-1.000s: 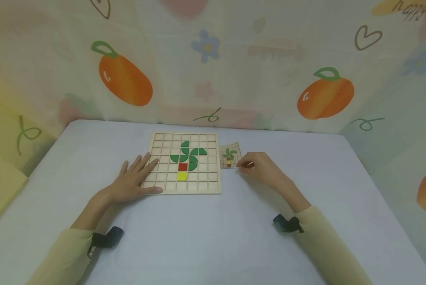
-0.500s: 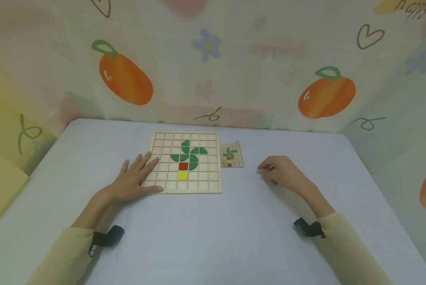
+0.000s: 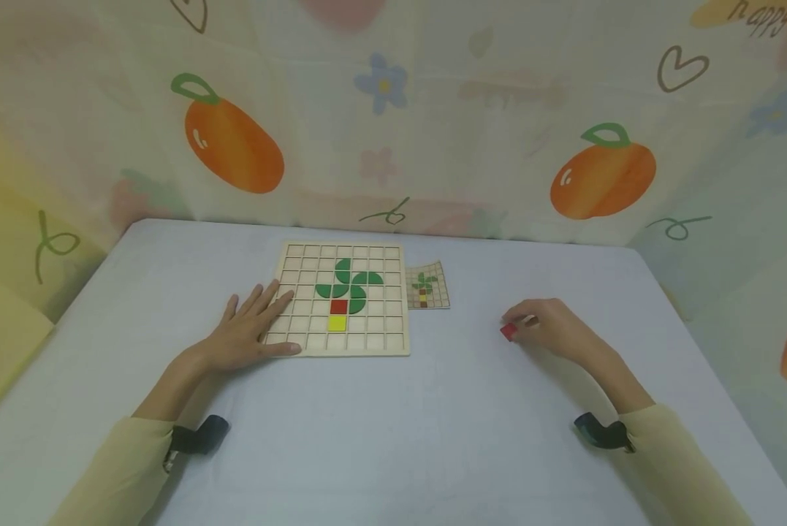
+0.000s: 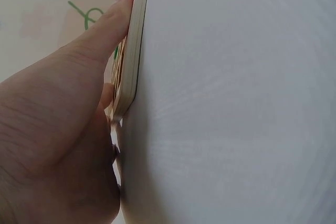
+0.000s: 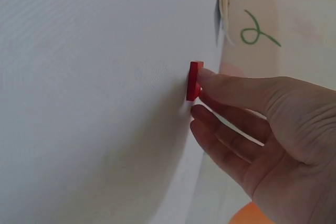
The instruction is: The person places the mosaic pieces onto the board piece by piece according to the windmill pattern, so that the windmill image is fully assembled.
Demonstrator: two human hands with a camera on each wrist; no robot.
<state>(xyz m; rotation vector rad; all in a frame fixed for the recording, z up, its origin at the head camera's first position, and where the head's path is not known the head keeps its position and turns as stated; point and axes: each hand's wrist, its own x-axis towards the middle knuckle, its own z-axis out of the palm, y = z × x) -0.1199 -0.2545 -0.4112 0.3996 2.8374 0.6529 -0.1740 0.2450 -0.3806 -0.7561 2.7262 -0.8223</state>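
Observation:
A wooden grid board lies on the table, with green quarter-circle tiles set in a pinwheel. Below them sit a red square tile and a yellow square tile. Spread over the board's left side, my left hand rests with straight fingers; its thumb touches the board edge. Well to the right of the board, my right hand pinches a second red square tile between thumb and fingers, close to the tabletop. Beside the board lies a patterned card showing a similar design.
The white-covered table extends around the board on all sides. Behind it hangs a printed cloth with oranges and flowers. A dark wrist camera sits at each cuff.
My right hand has left the card and moved right and toward me. A red square tile now shows in its fingers. My left hand and the board have stayed put.

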